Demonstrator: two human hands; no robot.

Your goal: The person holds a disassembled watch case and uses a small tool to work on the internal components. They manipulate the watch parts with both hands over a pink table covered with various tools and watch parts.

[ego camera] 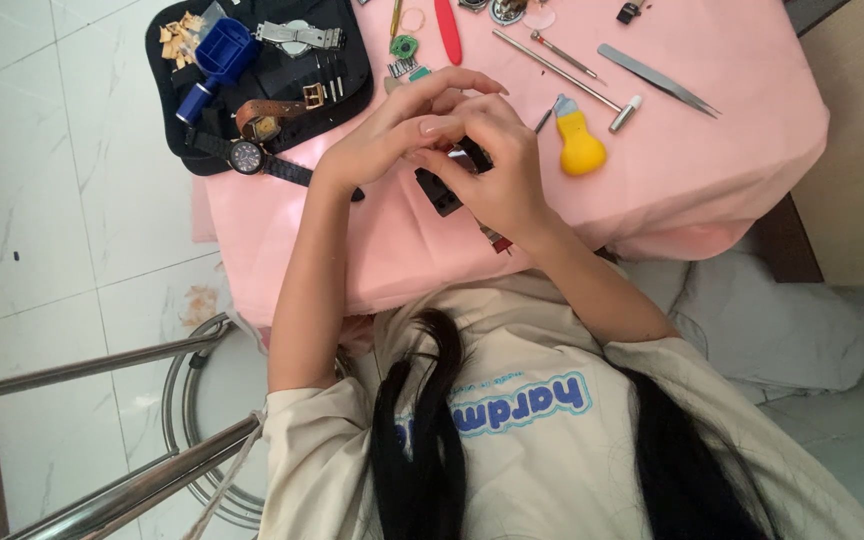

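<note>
I see my left hand (392,135) and right hand (497,165) meeting over the middle of the pink cloth-covered table (692,170). The right hand is curled tight around a small black watch with a dark strap (444,190); the strap end pokes out below the knuckles, near the table's front edge. The left hand's fingers (457,85) arch over the right, fingertips touching it; whether they pinch anything I cannot tell.

Just beside the right hand lies a yellow pear-shaped rubber ball (580,145), with a thin metal hammer with a white head (572,75) above it and steel tweezers (657,78) further right. A red flat plastic tool (448,30) lies at the far edge. To the left, a black soft tool tray (262,75) overhangs the table's corner, holding a blue plastic case holder (214,62), a brown leather-strap watch (277,112) and a dark round-dial wristwatch (250,157).

Open cloth remains on the right side, toward the draped corner. Both forearms reach forward, elbows bent, wrists angled inward.
</note>
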